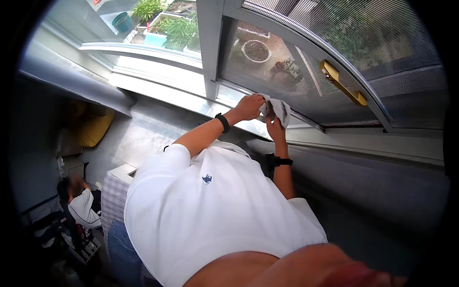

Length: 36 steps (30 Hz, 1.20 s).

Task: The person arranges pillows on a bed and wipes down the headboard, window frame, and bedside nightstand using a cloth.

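A crumpled white cloth (pixel 282 111) is held between my two hands beside the window frame (pixel 213 67). My left hand (pixel 251 106) is closed, its fingers gripping the cloth's left edge. From below, my right hand (pixel 275 128) pinches the cloth, with part of its fingers hidden in the folds. Both hands are just above the window sill (pixel 191 98), near the bottom of the mesh screen (pixel 267 67). I cannot tell whether the cloth touches the frame.
A gold window handle (pixel 343 83) sits on the screened sash to the right. Potted plants (pixel 179 31) stand outside. A grey padded surface (pixel 354 177) runs below the sill. Another person (pixel 85 205) is at the lower left, near a yellow bag-like item (pixel 98 129).
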Tool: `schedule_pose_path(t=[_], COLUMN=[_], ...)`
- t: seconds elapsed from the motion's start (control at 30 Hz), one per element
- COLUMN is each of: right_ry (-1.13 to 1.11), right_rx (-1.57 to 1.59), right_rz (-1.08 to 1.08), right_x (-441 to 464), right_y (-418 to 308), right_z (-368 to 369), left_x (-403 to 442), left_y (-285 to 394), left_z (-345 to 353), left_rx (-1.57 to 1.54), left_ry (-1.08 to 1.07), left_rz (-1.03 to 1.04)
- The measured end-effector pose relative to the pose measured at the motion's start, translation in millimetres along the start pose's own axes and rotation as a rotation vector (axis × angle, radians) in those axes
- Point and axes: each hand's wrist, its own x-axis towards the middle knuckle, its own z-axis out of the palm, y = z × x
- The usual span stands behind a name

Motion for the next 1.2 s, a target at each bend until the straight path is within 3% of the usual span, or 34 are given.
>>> schedule_pose_path(t=[0.13, 0.2, 0.27, 0.4, 0.43, 0.47, 0.57, 0.7, 0.77, 0.9, 0.97, 1.13, 1.2], right_ry=[0.055, 0.021, 0.017, -0.336, -0.412, -0.653, -0.672, 0.098, 0.407, 0.506, 0.350, 0.336, 0.284], right_rx=[-0.383, -0.308, -0.028, 0.141, 0.135, 0.090, 0.216, -0.051, -0.261, -0.578, -0.322, -0.509, -0.368], right_rz=[-0.412, -0.479, -0.474, -0.185, -0.133, 0.062, -0.049, -0.472, -0.526, -0.485, -0.352, -0.323, -0.242], right_x=[12, 18, 31, 25, 28, 41, 64, 86, 96, 125, 135, 144, 145], right_y=[-4, -6, -22, -22, -38, -70, -145, -211, -214, -208, -201, -190, -190], right_z=[31, 49, 57, 77, 67, 38, -42, -144, -182, -220, -226, -232, -238], left_x=[-21, -33, -44, -68, -73, -76, -75, -55, -44, -26, -25, -46, -58], left_y=[-24, -40, -55, -83, -86, -86, -81, -46, -39, -23, -20, -46, -55], left_z=[-23, -31, -43, -52, -56, -60, -61, -47, -32, -13, -18, -33, -50], left_rx=[-0.006, 0.009, 0.039, 0.083, 0.092, 0.081, 0.089, 0.197, 0.206, 0.122, 0.075, -0.002, 0.020], left_ry=[0.018, 0.021, 0.045, 0.181, 0.205, 0.207, 0.263, 0.333, 0.333, 0.217, 0.193, 0.200, 0.199], left_rz=[-0.043, -0.071, -0.098, -0.119, -0.125, -0.141, -0.129, -0.088, -0.022, 0.079, 0.084, 0.030, -0.044])
